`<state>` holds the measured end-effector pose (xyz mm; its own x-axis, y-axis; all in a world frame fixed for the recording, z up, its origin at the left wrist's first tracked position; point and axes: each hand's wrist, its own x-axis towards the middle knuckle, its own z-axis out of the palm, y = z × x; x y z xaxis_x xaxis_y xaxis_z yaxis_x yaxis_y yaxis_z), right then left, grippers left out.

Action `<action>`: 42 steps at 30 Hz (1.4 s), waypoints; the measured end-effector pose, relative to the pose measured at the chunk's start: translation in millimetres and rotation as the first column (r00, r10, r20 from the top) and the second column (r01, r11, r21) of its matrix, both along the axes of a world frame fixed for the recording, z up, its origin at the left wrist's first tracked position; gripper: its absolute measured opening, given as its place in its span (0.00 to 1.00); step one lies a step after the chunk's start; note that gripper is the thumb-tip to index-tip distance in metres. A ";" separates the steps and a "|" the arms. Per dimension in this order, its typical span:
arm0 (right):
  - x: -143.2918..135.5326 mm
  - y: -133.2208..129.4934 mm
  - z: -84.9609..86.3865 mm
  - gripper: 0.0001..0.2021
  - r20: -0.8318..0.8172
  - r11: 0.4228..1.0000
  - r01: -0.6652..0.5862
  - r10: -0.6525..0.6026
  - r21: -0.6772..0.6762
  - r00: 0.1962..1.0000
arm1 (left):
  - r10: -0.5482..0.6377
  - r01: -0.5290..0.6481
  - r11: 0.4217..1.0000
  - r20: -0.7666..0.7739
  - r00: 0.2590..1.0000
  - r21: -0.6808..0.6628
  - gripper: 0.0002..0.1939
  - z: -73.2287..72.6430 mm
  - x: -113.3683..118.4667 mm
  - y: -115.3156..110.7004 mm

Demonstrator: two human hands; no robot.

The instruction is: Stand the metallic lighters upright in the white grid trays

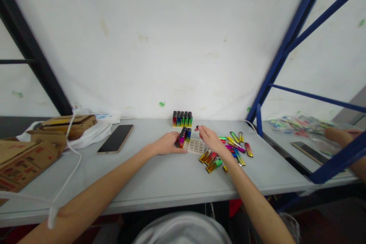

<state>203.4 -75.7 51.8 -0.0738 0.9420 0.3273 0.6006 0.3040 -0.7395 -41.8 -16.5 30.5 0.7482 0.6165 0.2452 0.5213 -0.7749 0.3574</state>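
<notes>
A pale slotted tray (196, 146) lies on the grey table (160, 175), with a few rainbow-coloured lighters (185, 135) standing in its left end. My left hand (167, 143) rests on the table against the tray's left side, touching those lighters. Just above the tray, my right hand (208, 135) pinches one lighter (197, 127) by its dark end. Several loose lighters (233, 148) lie scattered to the right of the tray.
A full tray of lighters (182, 119) stands by the white wall. A phone (116, 138) lies at left, beside cardboard boxes (23, 158) and a plastic bag. A blue rack frame (283, 57) divides off the right table, where another person's hand (340, 135) works.
</notes>
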 end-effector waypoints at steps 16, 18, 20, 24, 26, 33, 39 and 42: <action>-11.5 -13.1 12.0 0.14 0.136 0.981 -0.179 0.168 0.074 0.976 | 0.012 -0.012 1.000 -0.031 0.999 0.010 0.31 3.0 0.9 -2.1; -10.2 -11.9 10.1 0.15 0.169 0.979 -0.197 0.186 0.054 0.968 | 0.017 -0.016 1.000 -0.030 0.999 0.010 0.31 2.3 0.9 -1.6; -8.5 -10.4 8.8 0.16 0.191 0.973 -0.227 0.215 0.042 0.958 | 0.013 -0.013 1.000 -0.019 1.000 0.008 0.31 1.6 0.9 -1.2; -6.8 -7.2 6.6 0.16 0.252 0.975 -0.216 0.196 0.052 0.948 | -0.001 0.001 1.000 -0.004 1.000 0.003 0.31 0.6 0.7 -0.6; -7.3 -6.2 4.4 0.17 0.339 0.988 -0.145 0.118 0.057 0.933 | 0.007 -0.007 1.000 -0.003 1.000 0.011 0.31 -0.3 0.7 0.0; 0.3 -0.9 2.6 0.15 0.432 0.991 -0.119 0.082 0.058 0.898 | 0.019 -0.018 0.999 -0.018 1.000 0.038 0.29 -2.5 1.0 1.0; 35.8 0.1 15.4 0.10 0.337 0.975 -0.205 0.223 -0.087 0.915 | 0.022 -0.022 0.999 -0.016 1.000 0.024 0.30 0.1 1.2 -1.1; 54.5 -6.5 21.7 0.09 0.298 0.967 -0.210 0.245 -0.146 0.923 | 0.020 -0.019 0.999 -0.014 1.000 0.028 0.29 -0.1 1.5 -0.9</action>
